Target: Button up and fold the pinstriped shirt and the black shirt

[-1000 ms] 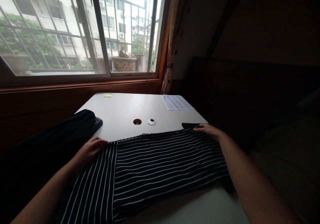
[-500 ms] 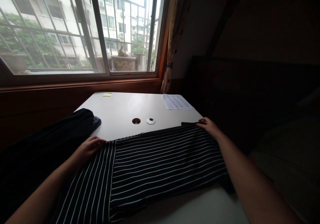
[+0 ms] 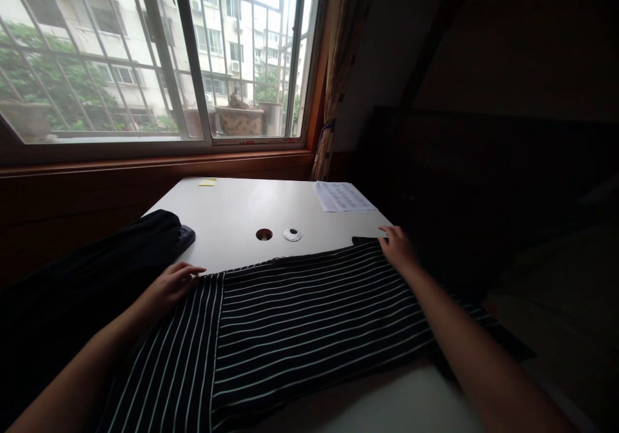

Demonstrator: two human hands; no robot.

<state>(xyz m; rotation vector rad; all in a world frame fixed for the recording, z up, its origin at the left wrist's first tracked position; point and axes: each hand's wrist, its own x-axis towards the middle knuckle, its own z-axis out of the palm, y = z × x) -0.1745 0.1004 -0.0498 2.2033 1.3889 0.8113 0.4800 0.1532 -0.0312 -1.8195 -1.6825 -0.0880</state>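
A black garment with thin white stripes (image 3: pixel 309 323) lies spread across the white table (image 3: pixel 232 214). A seam runs down its left part, where the stripes change direction. My left hand (image 3: pixel 174 286) is at the garment's far left corner, its fingers stretched out along the edge and a small gap between finger and thumb. At the far right edge, my right hand (image 3: pixel 399 249) rests against the cloth with its fingers apart. Some striped cloth shows beyond my right forearm, hanging to the right. My forearm hides part of it.
Dark cloth (image 3: pixel 97 278) lies heaped on the left, beside the table. Printed sheets (image 3: pixel 343 197) and a yellow slip (image 3: pixel 207 182) lie at the table's back. A round hole (image 3: pixel 264 234) and a white ring-shaped cover (image 3: pixel 292 234) sit mid-table. A barred window (image 3: pixel 242 66) stands behind.
My right hand has let go of the garment's far edge, its fingers spreading and shifting slightly inward. Striped cloth now shows past my right forearm. My left fingers have loosened slightly at the corner.
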